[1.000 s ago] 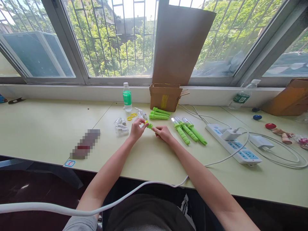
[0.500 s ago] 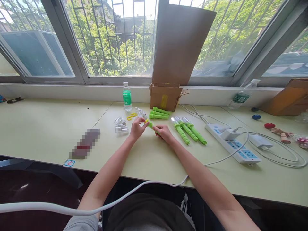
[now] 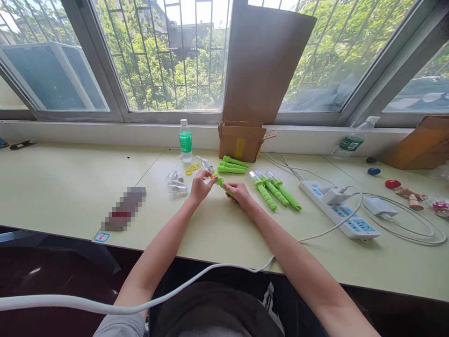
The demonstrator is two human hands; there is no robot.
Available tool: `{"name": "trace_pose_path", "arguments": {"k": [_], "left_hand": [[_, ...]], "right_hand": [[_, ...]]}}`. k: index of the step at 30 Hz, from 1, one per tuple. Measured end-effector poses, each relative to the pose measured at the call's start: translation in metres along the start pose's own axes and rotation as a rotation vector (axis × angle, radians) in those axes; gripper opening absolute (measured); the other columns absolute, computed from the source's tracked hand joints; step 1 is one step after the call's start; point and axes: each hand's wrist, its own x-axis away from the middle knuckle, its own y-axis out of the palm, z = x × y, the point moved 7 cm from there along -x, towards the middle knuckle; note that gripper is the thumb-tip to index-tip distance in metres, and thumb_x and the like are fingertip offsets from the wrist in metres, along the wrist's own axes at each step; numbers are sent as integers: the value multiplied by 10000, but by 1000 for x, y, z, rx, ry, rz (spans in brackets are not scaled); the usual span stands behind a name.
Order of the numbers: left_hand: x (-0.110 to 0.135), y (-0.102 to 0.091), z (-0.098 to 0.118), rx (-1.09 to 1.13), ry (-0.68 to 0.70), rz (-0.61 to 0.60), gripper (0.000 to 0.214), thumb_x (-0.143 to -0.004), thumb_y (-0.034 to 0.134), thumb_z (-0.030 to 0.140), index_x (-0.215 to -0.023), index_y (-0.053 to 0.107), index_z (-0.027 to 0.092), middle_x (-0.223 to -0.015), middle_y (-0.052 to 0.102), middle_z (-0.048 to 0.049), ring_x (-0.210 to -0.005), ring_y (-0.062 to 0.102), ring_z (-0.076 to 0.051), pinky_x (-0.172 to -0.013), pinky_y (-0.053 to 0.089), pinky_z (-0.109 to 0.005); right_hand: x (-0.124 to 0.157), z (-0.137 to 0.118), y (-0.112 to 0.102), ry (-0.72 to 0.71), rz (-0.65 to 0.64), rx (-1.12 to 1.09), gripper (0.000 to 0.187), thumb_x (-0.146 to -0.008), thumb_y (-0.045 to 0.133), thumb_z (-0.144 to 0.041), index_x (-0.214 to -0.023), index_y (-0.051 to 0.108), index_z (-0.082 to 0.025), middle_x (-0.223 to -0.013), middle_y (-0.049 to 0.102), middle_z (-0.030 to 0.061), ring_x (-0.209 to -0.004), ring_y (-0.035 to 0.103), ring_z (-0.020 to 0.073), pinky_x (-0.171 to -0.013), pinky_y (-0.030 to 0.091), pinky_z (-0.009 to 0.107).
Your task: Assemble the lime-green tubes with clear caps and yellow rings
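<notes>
Both hands meet over the pale green table [image 3: 70, 187], near its middle. My right hand [image 3: 239, 193] is closed around a green ribbed handle [image 3: 221, 182], whose end sticks out toward the left. My left hand [image 3: 199, 184] pinches a small yellow ring [image 3: 213, 176] at that end of the handle. Just behind the hands lie a clear capped piece [image 3: 206, 165], loose yellow rings [image 3: 192, 169] and a heap of bare green handles [image 3: 231, 167]. Three finished green handles with clear caps [image 3: 275, 189] lie to the right. Clear plastic caps [image 3: 176, 183] sit to the left.
An open cardboard box [image 3: 241, 140] and a green-labelled bottle [image 3: 185, 141] stand by the window sill. A white power strip [image 3: 342, 216] with plugs and cables lies at the right, with small red and blue items beyond it. A white cable crosses my lap. A blurred dark object [image 3: 124, 208] lies at the left.
The green handle has tilted up slightly between the hands and a little more of it shows. Both hands stay almost in place.
</notes>
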Motion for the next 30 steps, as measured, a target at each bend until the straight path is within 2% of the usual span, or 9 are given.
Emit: {"name": "trace_pose_path", "arguments": {"k": [6, 13, 22, 27, 30], "left_hand": [[0, -1, -2, -7, 1, 9, 267, -758, 650, 443, -782, 556, 194, -791, 607, -24, -748, 594, -146, -658, 507, -293], [1, -3, 0, 24, 19, 27, 278, -753, 652, 451, -750, 548, 193, -768, 609, -17, -725, 596, -138, -672, 523, -301], [1, -1, 1, 83, -1, -33, 280, -749, 660, 442, -821, 549, 195, -815, 627, -21, -764, 622, -139, -676, 539, -300], [1, -1, 3, 65, 33, -46, 396, -644, 744, 465, -859, 541, 202, -848, 622, -24, -798, 620, -158, -677, 539, -314], [1, -1, 4, 44, 56, -42, 416, -630, 750, 476, -860, 537, 202, -840, 618, -25, -791, 616, -162, -673, 533, -322]], "right_hand": [[0, 0, 1, -6, -17, -7, 450, -712, 588, -600, -573, 527, -177, -478, 481, -8, -390, 342, 75, -356, 227, 237], [0, 2, 3, 38, -58, -43, 456, -712, 590, -604, -766, 652, -155, -482, 512, -8, -386, 360, 80, -359, 249, 235], [0, 3, 2, 76, -84, -102, 442, -716, 601, -589, -747, 648, -151, -490, 520, -2, -383, 365, 79, -362, 241, 239], [2, 1, 2, 86, -82, -104, 442, -716, 597, -588, -756, 640, -149, -490, 518, -3, -383, 357, 77, -363, 233, 238], [2, 0, 1, 85, -85, -102, 436, -721, 591, -584, -756, 634, -151, -492, 519, -5, -383, 358, 76, -365, 232, 237]]}}
